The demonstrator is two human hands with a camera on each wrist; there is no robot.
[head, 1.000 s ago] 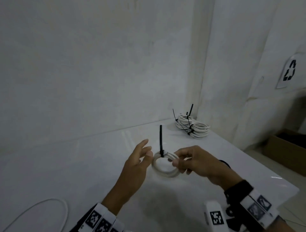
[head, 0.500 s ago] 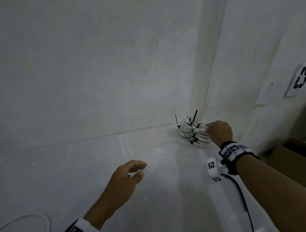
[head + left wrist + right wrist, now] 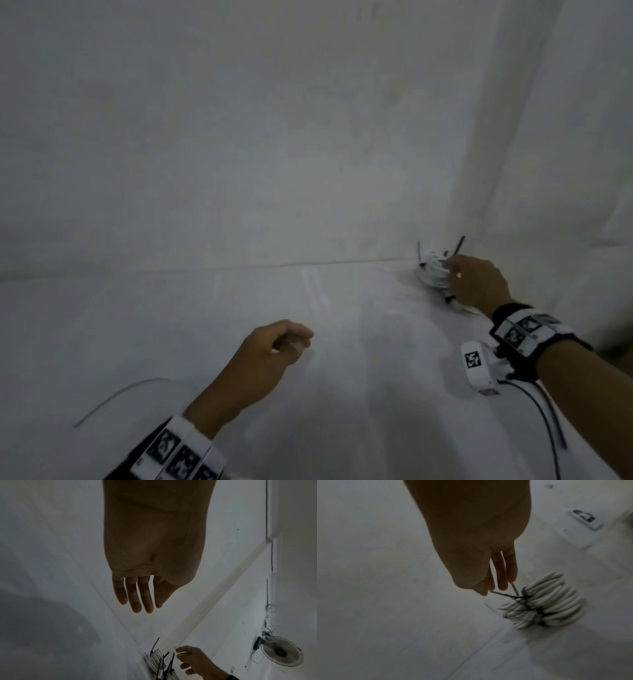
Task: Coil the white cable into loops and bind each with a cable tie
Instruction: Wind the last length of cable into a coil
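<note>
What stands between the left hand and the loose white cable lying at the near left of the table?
Nothing visible. The left hand hovers empty over bare table, and the loose white cable lies to its left with only open surface between them.

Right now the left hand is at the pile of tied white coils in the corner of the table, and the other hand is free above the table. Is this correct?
Not quite: the hands are swapped. The right hand is at the pile of tied white coils in the corner of the table, and the left hand is free above the table. The head view shows this.
</note>
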